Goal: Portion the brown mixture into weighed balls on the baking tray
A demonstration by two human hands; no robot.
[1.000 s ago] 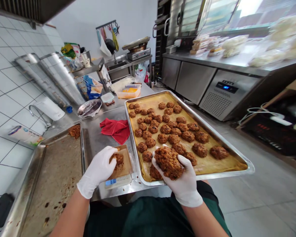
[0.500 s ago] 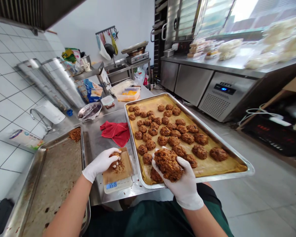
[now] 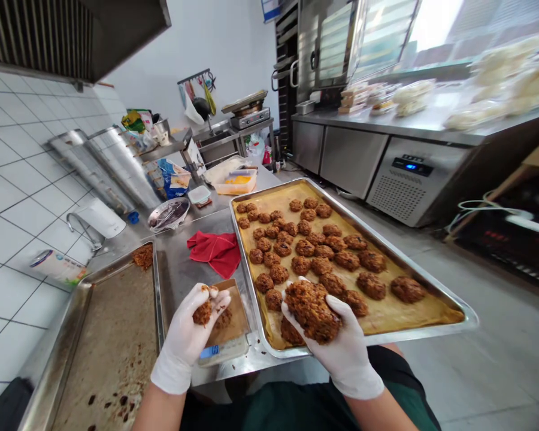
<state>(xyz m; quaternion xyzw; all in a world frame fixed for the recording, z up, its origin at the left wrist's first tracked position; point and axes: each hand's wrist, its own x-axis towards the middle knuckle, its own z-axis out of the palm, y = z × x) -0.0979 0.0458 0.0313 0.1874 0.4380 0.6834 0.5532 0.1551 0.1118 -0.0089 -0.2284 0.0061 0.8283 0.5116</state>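
Note:
My right hand (image 3: 341,341), in a white glove, cups a large lump of brown dough (image 3: 312,310) over the near edge of the baking tray (image 3: 431,281). Several rows of brown dough rounds (image 3: 314,248) lie on the tray's tan paper. My gloved left hand (image 3: 189,332) pinches a small piece of dough (image 3: 203,312) just above the small scale (image 3: 227,350), whose top holds a tan paper with crumbs.
An emptied steel tray (image 3: 108,335) with dough scraps lies at the left. A red cloth (image 3: 215,251) sits behind the scale. A steel bowl (image 3: 168,214), plastic tubs (image 3: 236,181) and a sink lie further back. Steel counter units (image 3: 386,161) line the right.
My left hand has lifted the small piece of dough off the scale's paper and turned palm up. The right hand has kept its lump. The view has tilted up a little.

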